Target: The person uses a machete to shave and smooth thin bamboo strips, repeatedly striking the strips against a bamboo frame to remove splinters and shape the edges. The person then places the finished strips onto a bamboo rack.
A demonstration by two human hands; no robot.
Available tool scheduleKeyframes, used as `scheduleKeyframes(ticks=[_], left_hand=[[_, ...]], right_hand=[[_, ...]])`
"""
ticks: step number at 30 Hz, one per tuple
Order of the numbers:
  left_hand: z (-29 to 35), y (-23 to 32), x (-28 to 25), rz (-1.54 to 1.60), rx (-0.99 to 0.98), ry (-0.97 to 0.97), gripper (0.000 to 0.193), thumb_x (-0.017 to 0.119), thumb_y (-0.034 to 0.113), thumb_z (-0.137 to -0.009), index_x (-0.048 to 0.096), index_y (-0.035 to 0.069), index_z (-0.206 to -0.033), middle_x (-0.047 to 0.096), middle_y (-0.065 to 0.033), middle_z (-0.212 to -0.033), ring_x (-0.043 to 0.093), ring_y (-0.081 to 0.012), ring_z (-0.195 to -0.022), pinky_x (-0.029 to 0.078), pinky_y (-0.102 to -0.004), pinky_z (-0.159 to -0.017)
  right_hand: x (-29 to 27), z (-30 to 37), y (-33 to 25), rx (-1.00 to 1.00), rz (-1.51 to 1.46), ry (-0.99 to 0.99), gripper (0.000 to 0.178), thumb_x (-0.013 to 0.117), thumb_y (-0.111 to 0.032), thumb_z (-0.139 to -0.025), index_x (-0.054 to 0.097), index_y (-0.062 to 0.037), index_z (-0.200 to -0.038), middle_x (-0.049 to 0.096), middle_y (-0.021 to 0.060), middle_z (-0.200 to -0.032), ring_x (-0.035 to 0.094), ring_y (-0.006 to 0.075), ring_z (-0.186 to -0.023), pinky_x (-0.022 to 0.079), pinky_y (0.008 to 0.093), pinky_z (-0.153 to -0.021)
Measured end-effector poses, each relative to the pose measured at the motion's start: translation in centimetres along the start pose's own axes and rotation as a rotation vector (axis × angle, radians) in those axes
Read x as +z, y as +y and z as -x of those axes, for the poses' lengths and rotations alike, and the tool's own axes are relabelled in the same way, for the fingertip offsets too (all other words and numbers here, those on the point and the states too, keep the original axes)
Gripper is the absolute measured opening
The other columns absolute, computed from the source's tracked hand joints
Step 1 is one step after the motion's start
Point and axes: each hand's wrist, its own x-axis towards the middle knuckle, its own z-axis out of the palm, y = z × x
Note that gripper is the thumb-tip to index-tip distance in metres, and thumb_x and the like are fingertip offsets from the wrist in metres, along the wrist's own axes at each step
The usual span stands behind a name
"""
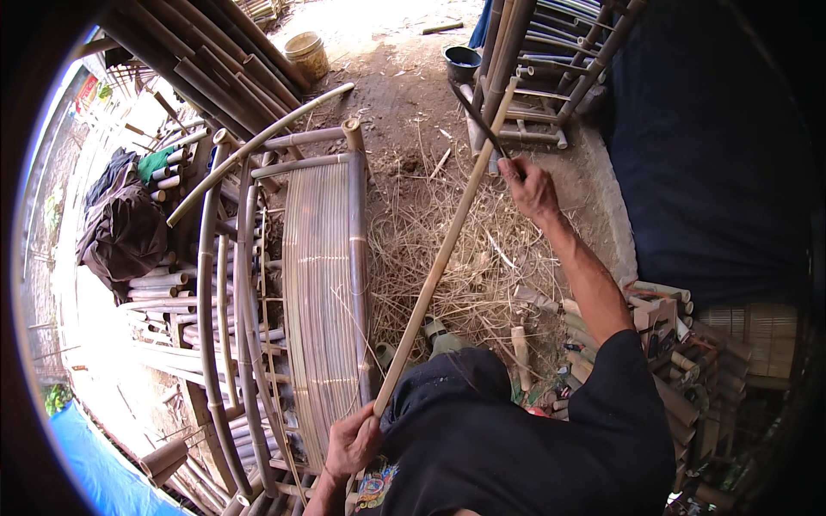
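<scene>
Your left hand [353, 440] has its fingers closed round the lower end of a pale split-bamboo strip [439, 267]. The strip extends from this hand forward and to the right, its far end passing beyond your right hand [532, 191]. Your right hand is closed on the near end of a dark, long-bladed knife [473, 107]; the grip is covered by your fingers. The blade points forward and to the left of that hand, crossing the strip close to its far end. Whether the edge bears on the strip cannot be determined from this view.

Adjacent to your left hand, on its forward left side, is a slatted bamboo bench [318, 258]. A loose bamboo pole [258, 155] lies slantwise over the bench's far end, well ahead of the same hand. Farther ahead stands a yellowish bucket [307, 56].

Between your two hands, curled bamboo shavings [447, 224] cover the ground. Ahead of your right hand, note the black basin [462, 58] and, just right of it, a bamboo frame [533, 112]. Bamboo offcuts [680, 404] are piled behind your right hand, to its right.
</scene>
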Motion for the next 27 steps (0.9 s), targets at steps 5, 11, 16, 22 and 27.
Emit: scheduleKeyframes(ticks=[5, 11, 16, 22, 27], left_hand=[[2.7, -4.1, -2.3, -0.057, 0.067, 0.042, 0.038, 0.056, 0.025, -0.098, 0.061, -0.005, -0.121, 0.048, 0.0068, -0.06, 0.042, -0.0012, -0.052, 0.033, -0.0195, -0.046], [4.1, -3.6, -3.4, -0.236, -0.001, 0.089, 0.04, 0.059, 0.026, -0.097, 0.062, -0.007, -0.119, 0.049, 0.0062, -0.058, 0.041, -0.0017, -0.049, 0.031, -0.0197, -0.045], [5.5, -4.7, -7.3, -0.344, 0.018, 0.107, 0.032, 0.058, 0.021, -0.094, 0.067, -0.003, -0.112, 0.05, 0.0059, -0.059, 0.044, -0.0024, -0.053, 0.035, -0.021, -0.048], [0.1, -3.3, -9.9, -0.69, 0.06, 0.162, 0.018, 0.061, 0.008, -0.086, 0.069, 0.003, -0.101, 0.049, -0.0062, -0.058, 0.049, -0.0088, -0.052, 0.042, -0.0264, -0.052], [-3.0, -2.2, -17.6, -0.877, -0.024, -0.056, 0.02, 0.06, 0.018, -0.087, 0.067, 0.004, -0.1, 0.067, -0.0149, -0.079, 0.069, -0.0287, -0.076, 0.053, -0.0371, -0.068]], right_hand=[[-5.0, -2.8, 1.6, -0.003, 0.151, 0.022, 0.077, 0.04, -0.078, -0.086, 0.066, -0.0049, -0.085, 0.063, 0.0141, -0.066, 0.064, 0.0328, -0.065, 0.048, 0.0397, -0.06], [-8.1, -6.4, 5.8, 0.051, 0.22, 0.041, 0.08, 0.038, -0.077, -0.087, 0.067, -0.0025, -0.087, 0.066, 0.0173, -0.072, 0.066, 0.0326, -0.076, 0.049, 0.0443, -0.069], [-10.2, -7.8, 12.6, 0.522, -0.314, 0.262, 0.08, 0.05, -0.077, -0.082, 0.064, 0.0013, -0.085, 0.054, 0.001, -0.056, 0.055, 0.0125, -0.048, 0.044, 0.028, -0.044], [-2.0, -3.2, 0.6, 0.537, -0.941, 0.293, 0.049, 0.076, -0.05, -0.08, 0.062, -0.0046, -0.094, 0.057, 0.0024, -0.073, 0.049, 0.0065, -0.047, 0.042, 0.0199, -0.041], [2.2, -0.9, -5.2, 0.482, -1.148, 0.346, 0.033, 0.077, -0.034, -0.083, 0.062, -0.0043, -0.083, 0.06, 0.0037, -0.068, 0.053, 0.0074, -0.048, 0.043, 0.0219, -0.042]])
